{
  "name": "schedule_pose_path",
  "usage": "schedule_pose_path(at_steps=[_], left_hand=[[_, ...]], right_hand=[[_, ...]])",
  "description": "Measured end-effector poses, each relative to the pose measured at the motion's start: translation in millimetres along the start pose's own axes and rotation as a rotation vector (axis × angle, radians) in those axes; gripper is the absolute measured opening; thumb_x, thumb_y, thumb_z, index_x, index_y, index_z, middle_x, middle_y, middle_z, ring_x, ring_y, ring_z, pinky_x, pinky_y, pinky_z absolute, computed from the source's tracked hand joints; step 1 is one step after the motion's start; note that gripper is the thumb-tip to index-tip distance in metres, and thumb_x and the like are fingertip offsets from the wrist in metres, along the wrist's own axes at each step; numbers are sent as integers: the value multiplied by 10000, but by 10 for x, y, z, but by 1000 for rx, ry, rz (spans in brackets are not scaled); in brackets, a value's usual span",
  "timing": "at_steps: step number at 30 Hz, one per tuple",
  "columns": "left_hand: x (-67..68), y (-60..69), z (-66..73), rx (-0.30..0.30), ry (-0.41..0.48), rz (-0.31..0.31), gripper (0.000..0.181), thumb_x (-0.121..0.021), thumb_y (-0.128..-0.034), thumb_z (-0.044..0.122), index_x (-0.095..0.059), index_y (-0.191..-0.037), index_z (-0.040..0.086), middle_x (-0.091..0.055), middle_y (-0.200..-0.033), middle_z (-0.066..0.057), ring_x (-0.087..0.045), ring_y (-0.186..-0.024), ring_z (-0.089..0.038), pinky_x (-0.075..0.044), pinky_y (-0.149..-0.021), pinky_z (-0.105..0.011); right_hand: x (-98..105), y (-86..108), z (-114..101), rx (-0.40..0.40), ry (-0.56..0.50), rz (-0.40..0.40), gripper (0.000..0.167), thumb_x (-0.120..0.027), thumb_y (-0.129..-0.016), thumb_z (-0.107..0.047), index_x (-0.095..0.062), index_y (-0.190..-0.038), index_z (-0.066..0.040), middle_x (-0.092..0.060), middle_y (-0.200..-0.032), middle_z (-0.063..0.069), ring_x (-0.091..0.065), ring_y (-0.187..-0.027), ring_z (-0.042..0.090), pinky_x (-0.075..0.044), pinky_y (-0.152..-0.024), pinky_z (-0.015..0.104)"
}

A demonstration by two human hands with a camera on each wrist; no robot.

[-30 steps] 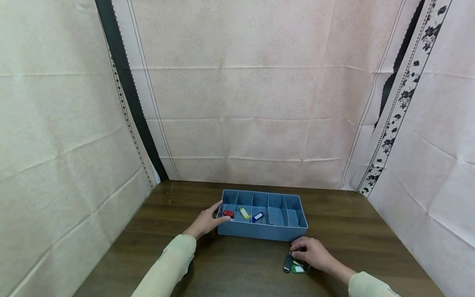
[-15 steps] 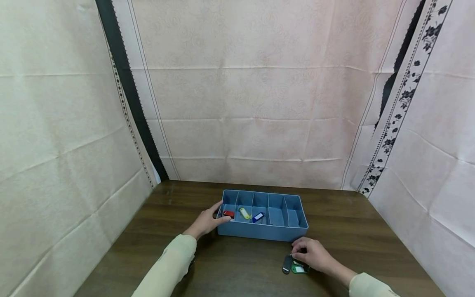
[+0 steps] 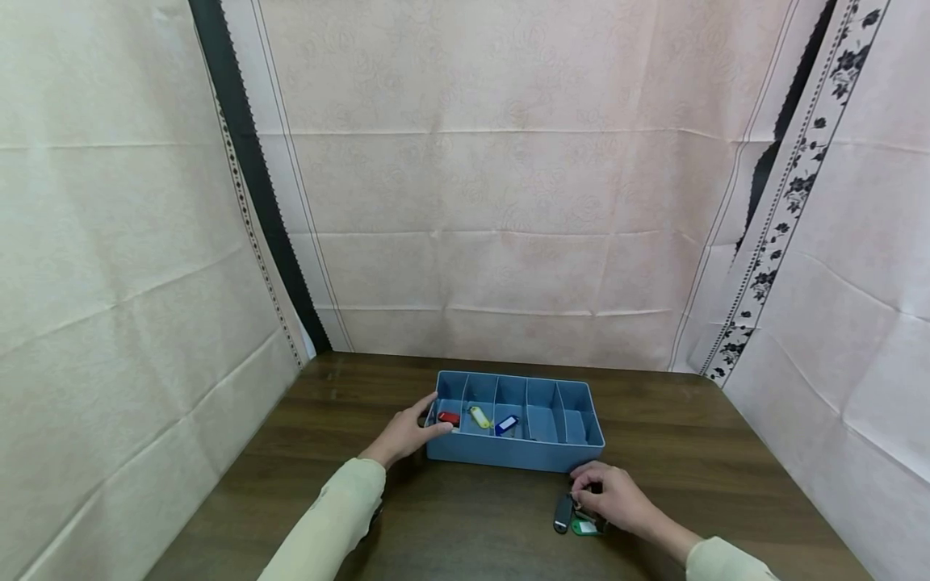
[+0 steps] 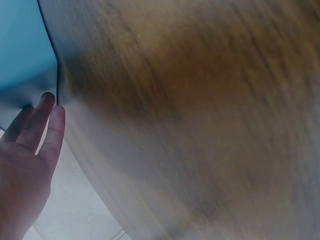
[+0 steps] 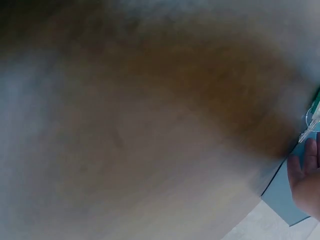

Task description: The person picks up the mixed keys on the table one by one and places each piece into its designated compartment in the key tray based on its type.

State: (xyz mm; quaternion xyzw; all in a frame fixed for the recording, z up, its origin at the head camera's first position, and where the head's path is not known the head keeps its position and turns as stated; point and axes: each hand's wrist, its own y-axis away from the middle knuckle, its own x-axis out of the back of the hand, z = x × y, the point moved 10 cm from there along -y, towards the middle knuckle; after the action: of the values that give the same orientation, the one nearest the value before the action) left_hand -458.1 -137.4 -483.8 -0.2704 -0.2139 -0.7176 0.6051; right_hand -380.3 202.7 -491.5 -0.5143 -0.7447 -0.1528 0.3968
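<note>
A blue divided tray (image 3: 508, 456) stands on the table, with a red key tag (image 3: 449, 418), a yellow key tag (image 3: 479, 417) and a blue key tag (image 3: 505, 424) in separate compartments from the left. My left hand (image 3: 402, 433) rests at its left end, thumb over the front rim; in the left wrist view straight fingers touch the wall. Before the tray's right corner, my right hand (image 3: 613, 494) pinches at the ring end of a black key tag (image 3: 563, 514). A green key tag (image 3: 585, 528) lies under that hand. The right wrist view catches a metal key (image 5: 308, 131).
The two right compartments of the tray show no tags. Brown wooden table (image 3: 479, 516) surrounds the tray. Pale cloth (image 3: 472, 242) hangs behind the table and along both sides.
My right fingers shift slightly around the black key tag's ring end, and the tag moves a little. My left hand and the tray stay in place.
</note>
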Motion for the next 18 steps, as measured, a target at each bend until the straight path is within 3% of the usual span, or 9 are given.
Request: schedule_pose_path(at_steps=[6,13,18], left_hand=[[1,-4,-6,8,-8,3,799,-676,-903,523,-328,-1563,236,-367,-1555,-165,-345,-1402,-428,-321,-1057,-674],[0,-13,-16,9,-19,5,812,-679,-893,541,-332,-1561,236,-376,-1549,-170,-356,-1394,-435,-331,-1046,-678],[-1,-19,-24,11,-17,4,804,-677,-899,531,-330,-1562,238,-375,-1551,-167,-354,-1395,-434,-329,-1048,-678]], right_hand=[[91,-16,-28,-39,-47,65,98,-731,-898,-203,-717,-804,-226,-687,-1105,41,-614,-1061,256,-493,-901,386],[193,-43,-138,-15,-79,130,98,-737,-898,-175,-726,-803,-196,-699,-1103,68,-620,-1079,295,-502,-906,333],[251,-62,-161,-66,-130,152,82,-729,-903,-163,-742,-822,-169,-697,-1122,65,-596,-1134,320,-499,-920,344]])
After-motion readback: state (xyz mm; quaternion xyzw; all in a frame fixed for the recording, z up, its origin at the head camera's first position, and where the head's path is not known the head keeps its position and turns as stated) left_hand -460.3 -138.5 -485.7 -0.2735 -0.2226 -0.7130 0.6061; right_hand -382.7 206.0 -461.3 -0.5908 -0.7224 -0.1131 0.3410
